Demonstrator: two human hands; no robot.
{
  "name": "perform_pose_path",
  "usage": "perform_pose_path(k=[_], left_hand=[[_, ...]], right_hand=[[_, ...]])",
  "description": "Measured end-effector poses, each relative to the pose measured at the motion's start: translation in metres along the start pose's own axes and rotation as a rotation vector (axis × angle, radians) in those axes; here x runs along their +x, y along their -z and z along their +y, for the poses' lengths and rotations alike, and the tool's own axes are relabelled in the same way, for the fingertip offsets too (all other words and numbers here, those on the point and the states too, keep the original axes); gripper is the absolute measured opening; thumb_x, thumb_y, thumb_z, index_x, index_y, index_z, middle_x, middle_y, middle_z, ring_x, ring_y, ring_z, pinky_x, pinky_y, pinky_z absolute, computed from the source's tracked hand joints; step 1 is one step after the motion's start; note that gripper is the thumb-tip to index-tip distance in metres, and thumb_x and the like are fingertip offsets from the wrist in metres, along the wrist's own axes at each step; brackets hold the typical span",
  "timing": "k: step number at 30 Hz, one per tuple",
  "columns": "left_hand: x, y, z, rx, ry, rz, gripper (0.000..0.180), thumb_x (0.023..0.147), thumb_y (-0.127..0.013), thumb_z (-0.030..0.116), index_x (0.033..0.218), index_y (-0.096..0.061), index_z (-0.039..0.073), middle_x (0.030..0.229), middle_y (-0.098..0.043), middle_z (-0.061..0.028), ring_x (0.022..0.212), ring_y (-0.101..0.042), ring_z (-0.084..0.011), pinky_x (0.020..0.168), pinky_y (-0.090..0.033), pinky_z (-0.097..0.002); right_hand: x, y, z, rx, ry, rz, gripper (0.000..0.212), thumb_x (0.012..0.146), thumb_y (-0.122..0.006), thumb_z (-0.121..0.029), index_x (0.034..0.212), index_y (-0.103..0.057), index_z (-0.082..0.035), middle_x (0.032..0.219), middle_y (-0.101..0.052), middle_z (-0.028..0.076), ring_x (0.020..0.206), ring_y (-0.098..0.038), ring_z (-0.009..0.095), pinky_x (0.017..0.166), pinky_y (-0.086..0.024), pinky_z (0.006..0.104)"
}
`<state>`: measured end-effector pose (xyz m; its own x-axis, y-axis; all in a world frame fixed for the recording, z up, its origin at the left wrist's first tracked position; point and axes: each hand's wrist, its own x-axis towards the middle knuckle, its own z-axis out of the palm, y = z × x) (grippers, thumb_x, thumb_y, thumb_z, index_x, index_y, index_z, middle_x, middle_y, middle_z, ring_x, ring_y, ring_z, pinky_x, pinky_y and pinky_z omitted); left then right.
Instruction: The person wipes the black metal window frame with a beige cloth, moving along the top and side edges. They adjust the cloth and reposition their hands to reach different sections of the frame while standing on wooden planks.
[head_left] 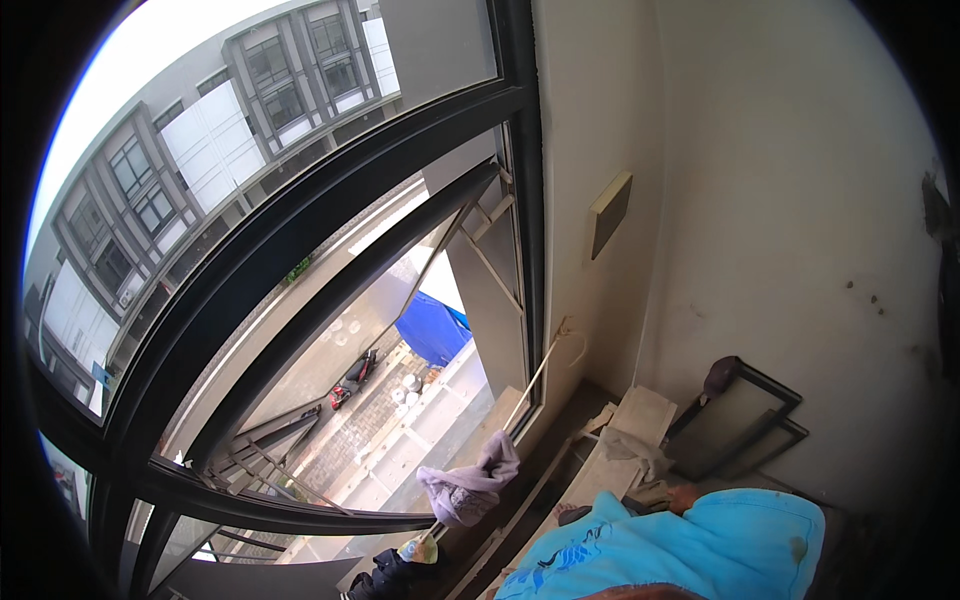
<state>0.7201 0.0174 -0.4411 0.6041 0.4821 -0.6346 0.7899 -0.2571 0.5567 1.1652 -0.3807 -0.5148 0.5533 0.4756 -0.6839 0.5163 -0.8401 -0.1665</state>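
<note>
Neither of my hands shows plainly. A bright blue garment with a dark printed figure spreads across the lower right, below my view. Left of it, a crumpled light purple cloth hangs on a thin pale line or stick that runs up to the wall by the window. Beneath the cloth lies a dark, creased bundle with a small pale green and white thing against it. Whether that bundle is cloth or a sleeve, I cannot tell. A small brown shape shows at the blue garment's upper edge, too unclear to name.
A dark-framed window fills the left, its lower sash tilted outward above a paved yard far below. A pale bench or board stands along the right, with dark frames leaning on the wall. A square plate juts from the wall.
</note>
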Motion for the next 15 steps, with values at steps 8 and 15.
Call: perform_pose_path(k=[8,15], left_hand=[[-0.001,0.011,0.031,-0.650,0.153,0.013,0.042,0.092,-0.068,0.032,0.119,-0.063,0.000,0.098,-0.072,-0.0203,0.090,-0.072,-0.0348,0.076,-0.058,-0.0427],[-0.039,-0.005,0.020,-0.986,0.269,0.120,0.040,0.094,-0.067,0.031,0.118,-0.064,0.000,0.099,-0.072,-0.0203,0.090,-0.072,-0.0343,0.077,-0.058,-0.0421]], right_hand=[[-0.044,0.035,-0.029,0.060,-0.047,0.037,0.060,0.069,-0.072,-0.024,0.127,-0.066,-0.011,0.119,-0.068,0.021,0.108,-0.066,0.041,0.095,-0.053,0.0478],[-0.060,0.065,-0.049,0.069,0.029,0.107,0.054,0.068,-0.074,-0.021,0.119,-0.068,-0.008,0.111,-0.070,0.022,0.104,-0.067,0.040,0.093,-0.053,0.0488]])
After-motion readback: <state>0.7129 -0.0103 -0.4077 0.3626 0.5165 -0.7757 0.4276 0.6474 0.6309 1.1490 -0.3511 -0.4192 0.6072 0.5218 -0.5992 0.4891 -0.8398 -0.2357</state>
